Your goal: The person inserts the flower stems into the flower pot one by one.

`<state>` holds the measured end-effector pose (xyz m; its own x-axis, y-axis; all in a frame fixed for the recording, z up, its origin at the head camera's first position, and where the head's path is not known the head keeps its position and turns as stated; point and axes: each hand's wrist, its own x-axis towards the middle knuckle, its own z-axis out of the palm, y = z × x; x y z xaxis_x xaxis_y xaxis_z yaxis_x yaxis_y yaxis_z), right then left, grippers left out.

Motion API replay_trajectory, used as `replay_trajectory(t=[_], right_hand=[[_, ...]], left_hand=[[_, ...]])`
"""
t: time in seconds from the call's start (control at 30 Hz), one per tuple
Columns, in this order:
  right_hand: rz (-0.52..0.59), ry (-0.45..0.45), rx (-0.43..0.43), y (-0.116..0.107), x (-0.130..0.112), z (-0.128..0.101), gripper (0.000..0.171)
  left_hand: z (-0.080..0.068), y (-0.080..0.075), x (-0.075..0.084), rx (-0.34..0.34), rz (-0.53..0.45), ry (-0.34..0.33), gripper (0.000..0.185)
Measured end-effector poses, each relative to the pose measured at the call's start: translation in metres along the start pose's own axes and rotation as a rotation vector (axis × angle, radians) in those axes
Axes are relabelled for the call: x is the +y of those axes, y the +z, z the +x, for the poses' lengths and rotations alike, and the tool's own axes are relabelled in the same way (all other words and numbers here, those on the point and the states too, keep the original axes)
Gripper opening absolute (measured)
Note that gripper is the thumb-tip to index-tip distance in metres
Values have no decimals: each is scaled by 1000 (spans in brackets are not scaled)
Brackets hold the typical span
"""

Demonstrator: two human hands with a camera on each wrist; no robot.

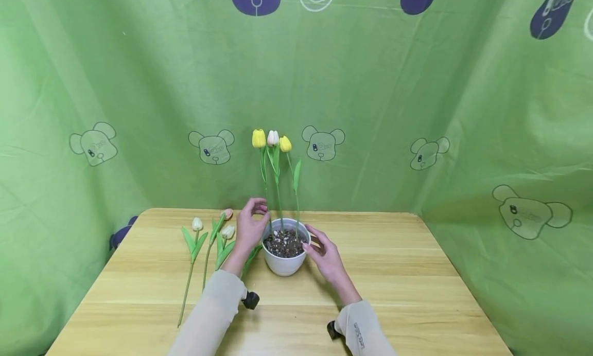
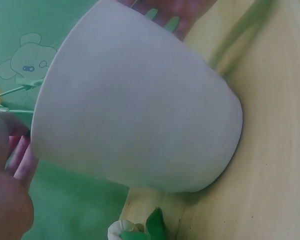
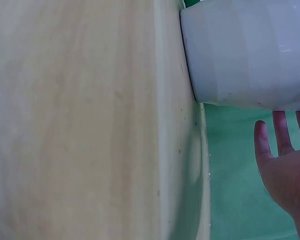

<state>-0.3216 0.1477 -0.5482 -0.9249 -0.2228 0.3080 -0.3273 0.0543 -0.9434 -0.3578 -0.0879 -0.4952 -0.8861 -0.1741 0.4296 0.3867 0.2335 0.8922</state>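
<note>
White tapered pot [image 1: 284, 266] holds crumbly soil [image 1: 286, 249] and slim-stemmed tulips [image 1: 273, 138].

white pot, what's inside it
Inside the white pot: pale-flecked dark soil and three tulip stems, topped by a pale pink tulip between two yellow tulips. Whatever lies beneath the soil surface, including any buried stem ends, is covered.

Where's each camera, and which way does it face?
Head: worn there, looking forward and down at the round white flowerpot; left hand, right hand, pale sleeves show.
Left wrist: worn there, facing the flowerpot's side; left hand at left, right hand at top.
Right wrist: worn there, facing light wooden table and flowerpot; right hand shows.
Both wrist views share flowerpot and right hand.
</note>
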Motion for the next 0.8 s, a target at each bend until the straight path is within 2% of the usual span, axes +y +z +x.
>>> replay_trajectory(t=[0.23, 0.5, 0.8], right_hand=[[15, -7, 11, 0, 1, 0, 58], [10, -11, -5, 1, 2, 0, 57], [10, -21, 6, 0, 2, 0, 57]], left_hand=[[-1, 3, -6, -80, 27, 0, 31], [-3, 1, -10, -68, 26, -10, 30], [-5, 5, -12, -87, 54, 43, 26]])
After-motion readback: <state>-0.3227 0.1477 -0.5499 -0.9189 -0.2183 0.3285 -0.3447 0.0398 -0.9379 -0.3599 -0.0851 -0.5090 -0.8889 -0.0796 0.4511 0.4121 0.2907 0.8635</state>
